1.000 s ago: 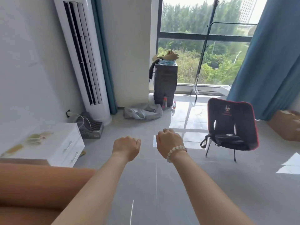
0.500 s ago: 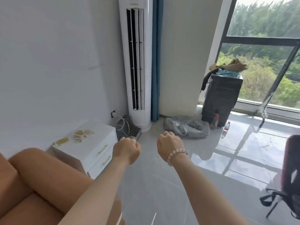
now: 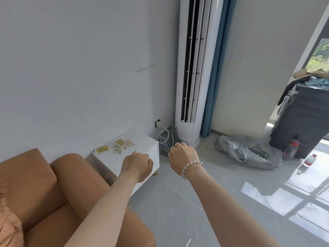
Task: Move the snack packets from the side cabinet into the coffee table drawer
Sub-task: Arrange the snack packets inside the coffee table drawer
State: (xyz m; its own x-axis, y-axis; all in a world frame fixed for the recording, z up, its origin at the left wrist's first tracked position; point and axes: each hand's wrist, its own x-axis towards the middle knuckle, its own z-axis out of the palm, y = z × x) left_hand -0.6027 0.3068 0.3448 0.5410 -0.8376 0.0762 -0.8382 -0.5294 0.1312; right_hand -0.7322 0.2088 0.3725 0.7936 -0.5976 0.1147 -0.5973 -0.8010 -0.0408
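**Both fists empty, packets on cabinet top**

Brown sofa (image 3: pixel 26 189) far left. Snack packets (image 3: pixel 118 147) lie scattered on the white side cabinet (image 3: pixel 142 148), up-left of the left knuckles, not touching them. Left hand (image 3: pixel 137 164) clenched in a fist over the cabinet's front edge, holding nothing. Right hand (image 3: pixel 182 158) just beside it, fingers curled shut, empty, bead bracelet (image 3: pixel 191 165) on the wrist. Standing air conditioner (image 3: pixel 195 72) beyond the right knuckles. Grey bag (image 3: pixel 247 151) on the floor further right.
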